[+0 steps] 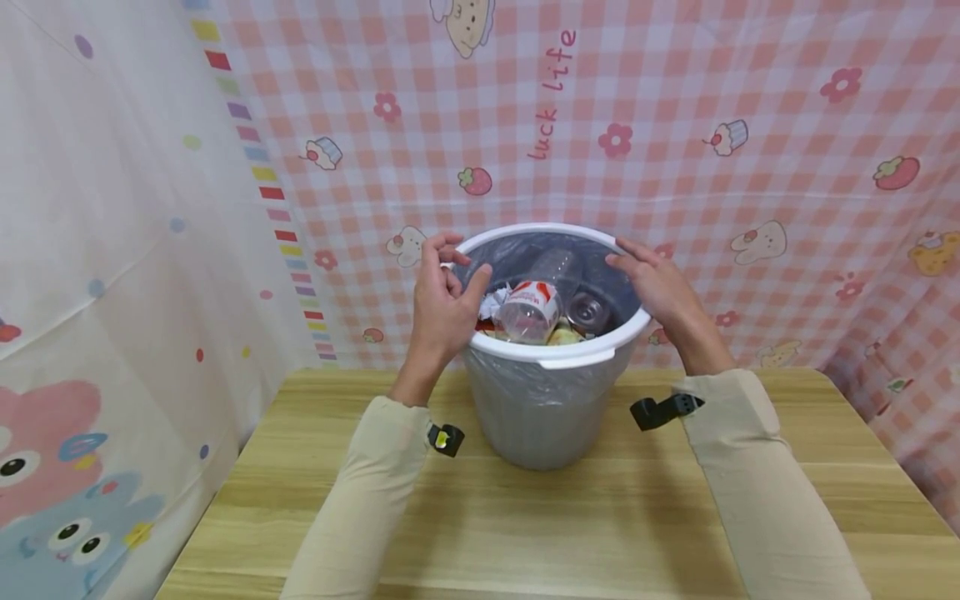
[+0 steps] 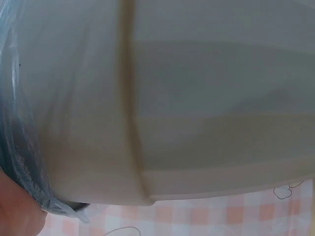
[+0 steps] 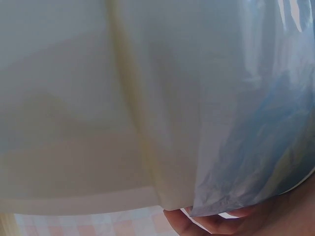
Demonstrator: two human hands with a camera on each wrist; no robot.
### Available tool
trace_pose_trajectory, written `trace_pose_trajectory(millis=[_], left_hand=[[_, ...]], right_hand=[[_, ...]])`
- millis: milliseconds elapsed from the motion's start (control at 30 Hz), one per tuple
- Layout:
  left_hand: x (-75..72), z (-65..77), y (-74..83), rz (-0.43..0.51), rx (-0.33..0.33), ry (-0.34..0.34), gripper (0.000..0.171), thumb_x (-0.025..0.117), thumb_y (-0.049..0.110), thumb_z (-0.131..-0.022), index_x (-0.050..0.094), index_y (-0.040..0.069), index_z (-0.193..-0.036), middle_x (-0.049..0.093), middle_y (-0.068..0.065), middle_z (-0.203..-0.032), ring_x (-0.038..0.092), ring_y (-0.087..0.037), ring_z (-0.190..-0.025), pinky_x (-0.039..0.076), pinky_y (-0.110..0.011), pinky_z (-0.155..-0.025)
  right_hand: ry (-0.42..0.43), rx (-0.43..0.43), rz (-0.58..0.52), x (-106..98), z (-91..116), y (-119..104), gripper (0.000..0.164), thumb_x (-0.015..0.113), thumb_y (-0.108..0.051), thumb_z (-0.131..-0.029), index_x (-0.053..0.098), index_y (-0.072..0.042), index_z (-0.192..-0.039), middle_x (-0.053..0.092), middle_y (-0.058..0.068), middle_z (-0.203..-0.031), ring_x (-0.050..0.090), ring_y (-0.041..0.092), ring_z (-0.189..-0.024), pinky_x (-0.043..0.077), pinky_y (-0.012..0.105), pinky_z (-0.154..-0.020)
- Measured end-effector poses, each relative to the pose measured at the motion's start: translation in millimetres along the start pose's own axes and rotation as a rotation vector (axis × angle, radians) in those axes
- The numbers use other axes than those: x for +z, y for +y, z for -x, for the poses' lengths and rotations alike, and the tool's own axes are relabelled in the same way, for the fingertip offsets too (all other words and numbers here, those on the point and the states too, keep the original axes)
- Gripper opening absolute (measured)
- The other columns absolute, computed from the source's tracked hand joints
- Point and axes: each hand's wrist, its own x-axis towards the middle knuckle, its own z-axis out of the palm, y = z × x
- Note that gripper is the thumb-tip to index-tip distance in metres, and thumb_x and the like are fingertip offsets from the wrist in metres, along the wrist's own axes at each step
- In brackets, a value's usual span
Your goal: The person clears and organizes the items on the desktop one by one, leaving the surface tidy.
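Observation:
A grey trash can (image 1: 543,425) stands upright on the wooden table, with a clear plastic liner (image 1: 517,375) folded over its white rim (image 1: 555,230). My left hand (image 1: 441,312) holds the rim's left side, its thumb over the inner edge and its other fingers bent. On the opposite side, my right hand (image 1: 667,292) grips the rim with the thumb inside and the fingers outside. In the right wrist view, fingertips (image 3: 184,223) show at the liner's lower edge. Inside lie a clear cup (image 1: 534,312) with red-and-white print, other clear plastic pieces and crumpled white paper (image 1: 493,305).
The wooden table (image 1: 600,533) extends around the can. Close behind it hangs a pink checked cloth (image 1: 555,175), and a white patterned cloth (image 1: 135,250) hangs at the left. A black wrist camera sits on each cuff, near the can's sides.

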Motion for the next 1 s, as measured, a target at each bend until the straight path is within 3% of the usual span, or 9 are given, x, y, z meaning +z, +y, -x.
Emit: trace_pose_trajectory(millis=[233,800,1000], left_hand=[[-0.2,1.7,-0.9,-0.009,-0.003,0.009,0.044,0.064,0.025,-0.094,0.044,0.013,-0.132,0.055,-0.010,-0.111,0.040,-0.014,-0.063,0.035,-0.027,-0.056],[-7.1,2.4,-2.4,0.079,0.011,0.027,0.032,0.063,0.016,-0.095,0.051,0.007,-0.124,0.056,-0.017,-0.108,0.042,-0.015,-0.064,0.036,-0.024,-0.058],[-10.6,1.9,-2.4,0.108,-0.011,0.057,0.034,0.064,0.012,-0.094,0.052,0.005,-0.125,0.056,-0.010,-0.103,0.045,-0.015,-0.069,0.036,-0.022,-0.059]], right_hand=[[-0.007,0.000,0.002,-0.1,0.2,-0.1,0.063,0.046,-0.047,-0.100,0.028,-0.026,-0.157,0.027,0.014,-0.161,0.040,0.033,-0.139,0.042,0.047,-0.106],[-0.025,-0.014,0.026,5.0,-1.0,-0.9,0.065,0.046,-0.047,-0.100,0.026,-0.026,-0.158,0.025,0.015,-0.162,0.035,0.035,-0.142,0.038,0.049,-0.110],[-0.041,-0.014,0.009,5.2,-2.3,-0.4,0.067,0.047,-0.046,-0.100,0.023,-0.024,-0.158,0.025,0.016,-0.162,0.040,0.036,-0.139,0.040,0.048,-0.108]])
